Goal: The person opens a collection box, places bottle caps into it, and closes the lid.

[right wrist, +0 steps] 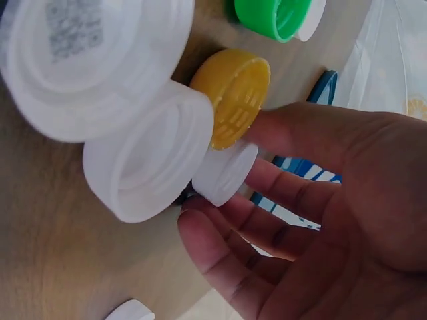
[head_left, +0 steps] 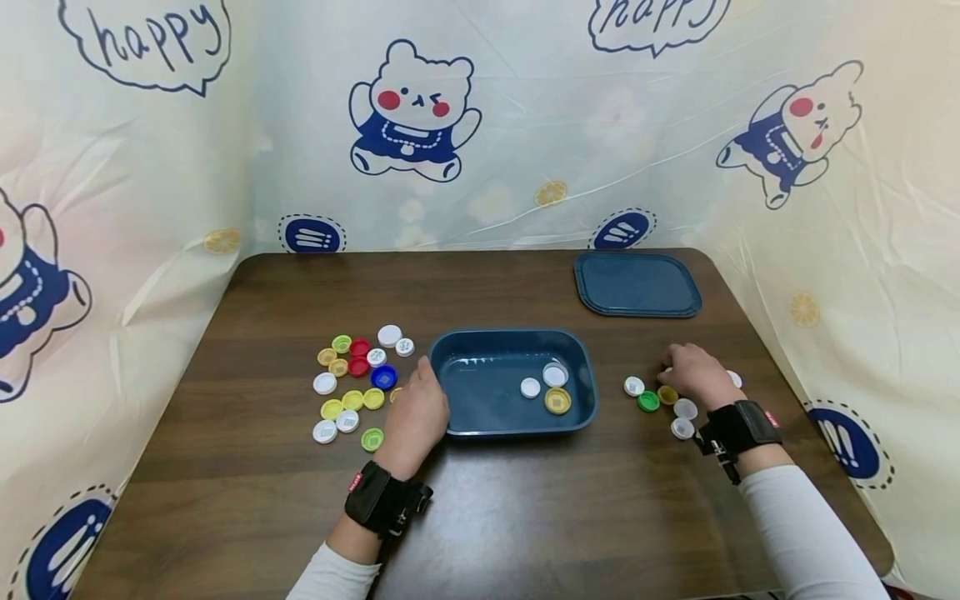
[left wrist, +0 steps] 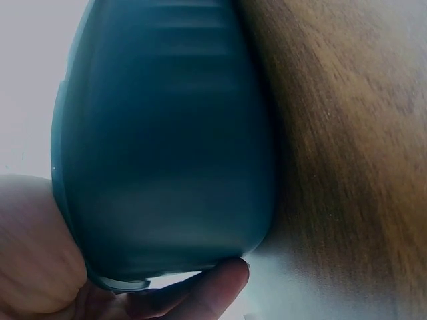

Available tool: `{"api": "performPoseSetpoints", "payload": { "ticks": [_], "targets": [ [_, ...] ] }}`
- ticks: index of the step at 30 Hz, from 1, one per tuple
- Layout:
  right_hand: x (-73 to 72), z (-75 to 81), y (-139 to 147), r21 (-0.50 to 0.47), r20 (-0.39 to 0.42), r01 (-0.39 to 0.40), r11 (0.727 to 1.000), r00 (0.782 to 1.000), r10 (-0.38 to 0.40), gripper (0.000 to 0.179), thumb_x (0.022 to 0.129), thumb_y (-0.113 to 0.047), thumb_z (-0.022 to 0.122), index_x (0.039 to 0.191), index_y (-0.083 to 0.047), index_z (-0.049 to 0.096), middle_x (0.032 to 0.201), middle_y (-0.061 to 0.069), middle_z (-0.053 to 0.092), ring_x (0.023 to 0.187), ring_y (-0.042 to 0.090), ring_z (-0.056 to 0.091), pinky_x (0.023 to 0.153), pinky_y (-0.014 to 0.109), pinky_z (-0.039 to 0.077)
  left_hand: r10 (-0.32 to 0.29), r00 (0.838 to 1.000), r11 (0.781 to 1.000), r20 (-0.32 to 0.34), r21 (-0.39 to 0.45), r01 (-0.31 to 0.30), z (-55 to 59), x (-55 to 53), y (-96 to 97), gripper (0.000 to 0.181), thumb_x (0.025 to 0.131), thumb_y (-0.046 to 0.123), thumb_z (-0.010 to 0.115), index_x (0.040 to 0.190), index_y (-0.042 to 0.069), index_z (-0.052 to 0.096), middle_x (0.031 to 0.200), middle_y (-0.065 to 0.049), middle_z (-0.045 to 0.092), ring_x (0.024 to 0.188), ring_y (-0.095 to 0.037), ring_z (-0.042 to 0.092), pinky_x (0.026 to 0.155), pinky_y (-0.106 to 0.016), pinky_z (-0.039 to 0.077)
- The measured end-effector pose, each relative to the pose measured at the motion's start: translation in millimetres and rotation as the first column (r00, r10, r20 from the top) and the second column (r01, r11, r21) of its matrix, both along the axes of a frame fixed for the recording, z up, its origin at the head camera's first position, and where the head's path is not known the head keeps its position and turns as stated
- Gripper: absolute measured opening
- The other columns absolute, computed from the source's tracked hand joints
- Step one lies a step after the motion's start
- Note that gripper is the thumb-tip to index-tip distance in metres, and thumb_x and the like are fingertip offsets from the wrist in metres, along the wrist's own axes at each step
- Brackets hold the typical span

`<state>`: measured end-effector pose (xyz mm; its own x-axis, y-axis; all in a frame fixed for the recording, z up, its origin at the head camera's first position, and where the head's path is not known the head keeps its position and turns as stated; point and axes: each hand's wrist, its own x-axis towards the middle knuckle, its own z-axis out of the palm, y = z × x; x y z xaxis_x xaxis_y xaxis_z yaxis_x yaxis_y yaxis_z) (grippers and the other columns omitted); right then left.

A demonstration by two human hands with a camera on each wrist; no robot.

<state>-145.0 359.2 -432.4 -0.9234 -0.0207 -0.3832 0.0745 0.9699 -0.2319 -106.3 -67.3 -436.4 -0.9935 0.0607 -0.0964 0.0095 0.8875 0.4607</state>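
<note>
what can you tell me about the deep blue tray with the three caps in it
The deep blue tray is a rounded rectangle with raised walls and a rim, and looks like smooth, slightly glossy plastic. It sits flat on the brown table, open side up. Inside, toward its right end, lie a larger white cap, a smaller white cap and a yellow cap. The left hand holds its left end.

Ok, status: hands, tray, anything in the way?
Left hand holding tray, three caps inside. Right hand at small white cap, grip unclear. Yellow cap crowding it.
</note>
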Motion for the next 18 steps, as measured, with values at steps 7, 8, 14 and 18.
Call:
{"api": "performPoseSetpoints", "payload": {
  "ticks": [7, 8, 14, 18],
  "targets": [
    [-1.1, 6.1, -4, -0.007, -0.002, 0.014, 1.000, 1.000, -0.014, 0.029, 0.094, -0.010, 0.061, 0.116, 0.009, 0.062, 0.110, 0.026, 0.057, 0.090, 0.033, 0.053, 0.075, 0.044, 0.049, -0.013, 0.999, 1.000, -0.034, -0.008, 0.013, -0.1, 0.7, -0.4, 0.056, 0.104, 0.013, 0.049, 0.147, -0.018, 0.030, 0.131, -0.035, 0.057, 0.102, -0.042, 0.068, 0.089, -0.053, 0.057],
    [-0.8, 8.4, -6, -0.008, -0.013, 0.013, 1.000, 1.000, -0.013, 0.029, 0.093, -0.010, 0.060, 0.116, 0.009, 0.062, 0.112, 0.026, 0.057, 0.090, 0.033, 0.053, 0.075, 0.044, 0.049, -0.013, 0.999, 1.000, -0.034, -0.007, 0.012, 0.0, 0.9, -0.4, 0.056, 0.104, 0.013, 0.049, 0.147, -0.018, 0.031, 0.131, -0.035, 0.057, 0.102, -0.042, 0.068, 0.089, -0.053, 0.057],
    [-0.3, 26.8, -25, -0.008, -0.100, -0.031, 0.999, 0.994, 0.030, 0.024, 0.094, -0.011, 0.058, 0.111, 0.003, 0.065, 0.110, 0.022, 0.059, 0.090, 0.031, 0.056, 0.074, 0.043, 0.050, -0.014, 0.999, 1.000, -0.044, -0.006, 0.014, 0.0, 2.1, -1.1, 0.055, 0.104, 0.012, 0.050, 0.146, -0.018, 0.031, 0.129, -0.035, 0.058, 0.100, -0.042, 0.068, 0.088, -0.054, 0.057],
    [0.2, 46.4, -44, -0.005, -0.135, -0.080, 0.997, 0.988, 0.079, 0.023, 0.095, -0.011, 0.058, 0.112, 0.002, 0.066, 0.109, 0.019, 0.060, 0.092, 0.030, 0.056, 0.076, 0.045, 0.050, -0.013, 0.998, 1.000, -0.066, -0.003, 0.012, -1.8, 2.0, -1.1, 0.052, 0.103, 0.010, 0.049, 0.144, -0.018, 0.034, 0.125, -0.034, 0.060, 0.097, -0.042, 0.068, 0.085, -0.054, 0.058]
  ]
}}
